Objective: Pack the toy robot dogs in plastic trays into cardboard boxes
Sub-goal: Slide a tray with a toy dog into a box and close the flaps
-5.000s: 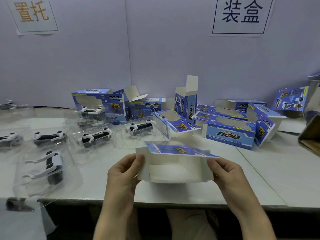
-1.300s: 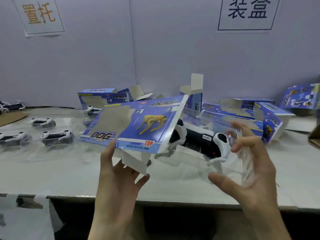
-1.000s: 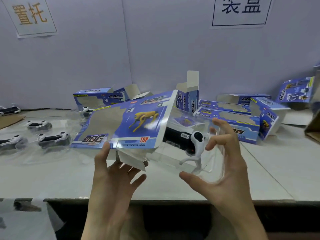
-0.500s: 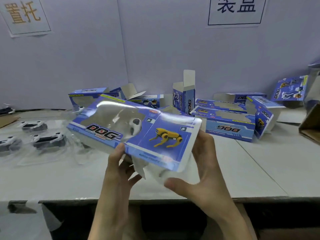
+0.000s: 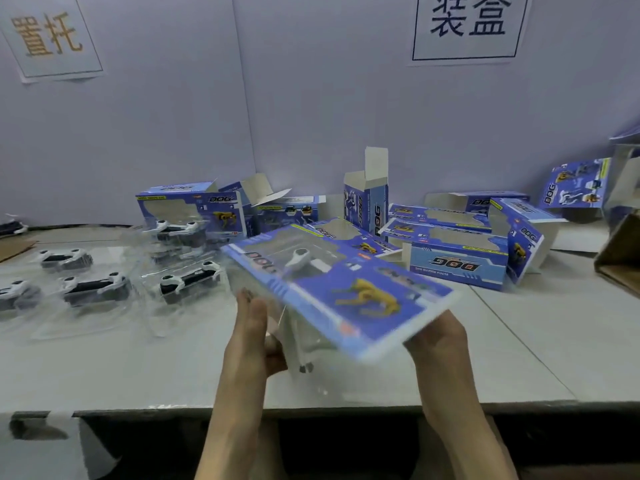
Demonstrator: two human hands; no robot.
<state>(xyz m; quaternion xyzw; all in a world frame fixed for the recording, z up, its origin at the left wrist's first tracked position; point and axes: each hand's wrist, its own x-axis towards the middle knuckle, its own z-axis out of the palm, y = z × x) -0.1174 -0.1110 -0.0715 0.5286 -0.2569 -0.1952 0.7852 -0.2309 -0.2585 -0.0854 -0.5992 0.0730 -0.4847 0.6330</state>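
The worktop [image 5: 540,344] is laid out as a line: to the left are the clear plastic trays [image 5: 104,306], each with a black-and-white toy dog [image 5: 188,282] seated in it. At the back and right are the empty boxes [image 5: 457,261], several with an end flap open, presumably so each is ready to be loaded.

The task's thing now is the held box [image 5: 363,306]. It is lifted clear of the worktop near the front edge and tilted, with its far-left end higher and its window face upward. That slant probably lets the contents settle lengthwise while the face stays readable. A white part of a loaded dog [image 5: 300,255] shows through the window, so a tray is at least mostly inside.

Below the box's near-left end, a bit of clear tray [image 5: 294,344] and a dark foot seem to stick out. Motion blur makes this uncertain.

The left grip [image 5: 251,334], a bare hand, stands at that open end with its fingers straight up against it, likely pressing the tray home or steadying it. The right grip [image 5: 436,341] carries the opposite corner from beneath. Its fingers are hidden under the card, so I cannot tell whether they curl round it.
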